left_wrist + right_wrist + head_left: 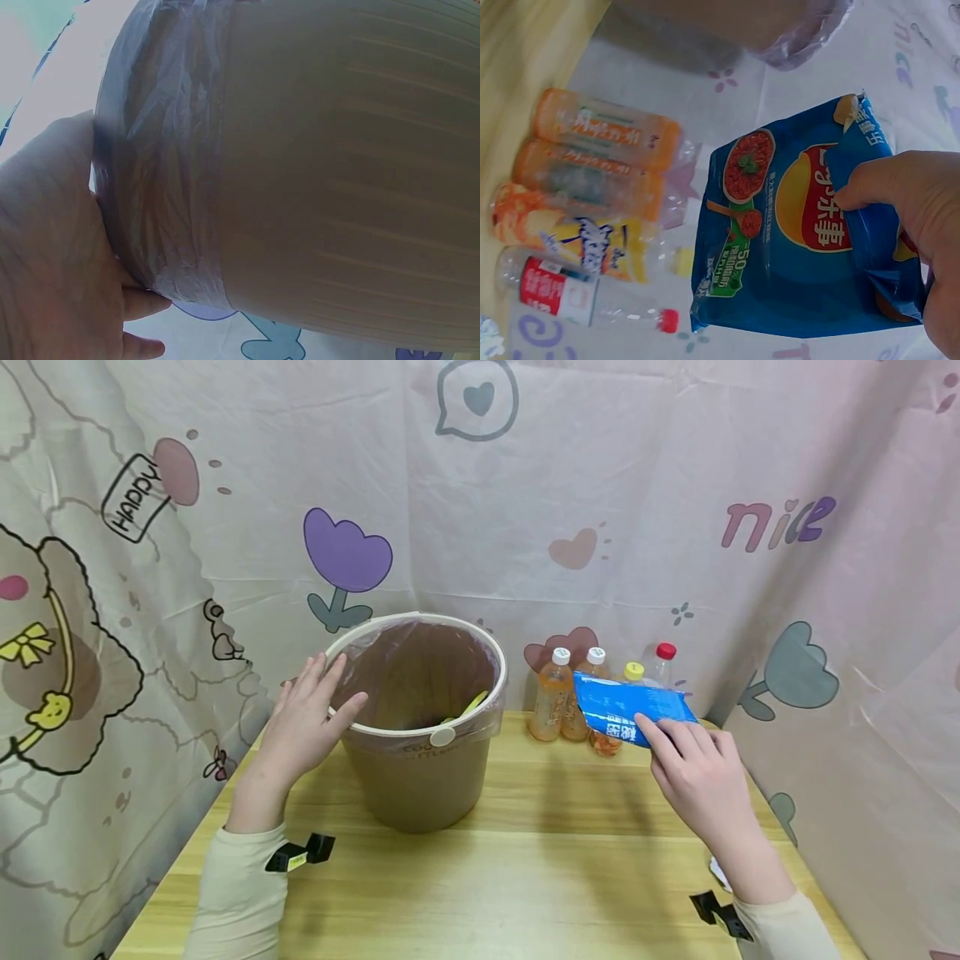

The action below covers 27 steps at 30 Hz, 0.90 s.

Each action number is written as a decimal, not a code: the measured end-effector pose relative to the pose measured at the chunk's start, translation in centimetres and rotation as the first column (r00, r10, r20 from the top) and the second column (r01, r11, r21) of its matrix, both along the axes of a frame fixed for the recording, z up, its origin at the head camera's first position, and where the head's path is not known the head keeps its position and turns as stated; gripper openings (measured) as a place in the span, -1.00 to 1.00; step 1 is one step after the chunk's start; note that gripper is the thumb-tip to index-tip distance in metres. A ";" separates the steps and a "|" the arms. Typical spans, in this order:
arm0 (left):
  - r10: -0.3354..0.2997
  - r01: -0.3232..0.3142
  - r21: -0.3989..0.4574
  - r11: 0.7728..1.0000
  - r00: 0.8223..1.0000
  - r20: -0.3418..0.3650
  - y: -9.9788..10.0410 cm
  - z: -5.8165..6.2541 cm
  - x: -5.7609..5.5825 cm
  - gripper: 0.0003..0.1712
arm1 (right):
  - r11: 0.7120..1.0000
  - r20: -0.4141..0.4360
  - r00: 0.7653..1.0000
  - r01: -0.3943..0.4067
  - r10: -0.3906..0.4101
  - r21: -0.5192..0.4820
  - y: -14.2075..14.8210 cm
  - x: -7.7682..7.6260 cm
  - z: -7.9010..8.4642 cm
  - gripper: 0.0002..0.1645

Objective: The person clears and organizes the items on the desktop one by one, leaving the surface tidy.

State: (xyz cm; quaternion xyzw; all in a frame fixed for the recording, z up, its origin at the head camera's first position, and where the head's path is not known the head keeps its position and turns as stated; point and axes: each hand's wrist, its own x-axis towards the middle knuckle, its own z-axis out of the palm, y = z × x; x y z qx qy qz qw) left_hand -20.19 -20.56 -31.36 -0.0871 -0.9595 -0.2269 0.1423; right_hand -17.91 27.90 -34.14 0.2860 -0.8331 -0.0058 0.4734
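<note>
A blue chip bag is pinched between the thumb and fingers of my right hand, held up above the table's right side. To the left stands a brown trash bin with a cream rim and a clear plastic liner folded over its edge. My left hand touches the bin's left rim, its fingers fairly straight. Something yellow-green shows inside the bin; its kind is hard to tell.
Behind the bag, several plastic bottles stand in a group: two orange-tinted ones with white caps, one with a yellow cap, one with a red cap. A small white scrap lies by my right forearm. Printed curtains surround the wooden table.
</note>
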 end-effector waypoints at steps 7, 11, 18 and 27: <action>0.000 0.000 0.002 1.000 1.000 -0.005 0.0 0.0 -0.1 -0.09 | 0.999 -0.048 0.998 -0.040 0.041 0.008 -1.3 -0.8 1.5 -0.54; 0.001 -0.001 0.004 1.000 1.000 -0.003 0.0 0.0 -0.1 -0.09 | 0.998 -0.071 0.995 -0.068 0.069 0.012 -2.1 -1.1 2.3 -0.55; 0.003 -0.003 0.005 1.000 1.000 -0.001 0.0 0.0 -0.1 -0.09 | 0.994 -0.113 0.988 -0.109 0.110 0.011 -3.5 -1.6 3.9 -0.57; -0.001 0.001 0.008 1.000 1.000 0.000 0.0 0.0 0.0 -0.09 | 0.986 -0.139 0.976 -0.168 0.165 -0.007 -5.6 -2.1 4.7 -0.59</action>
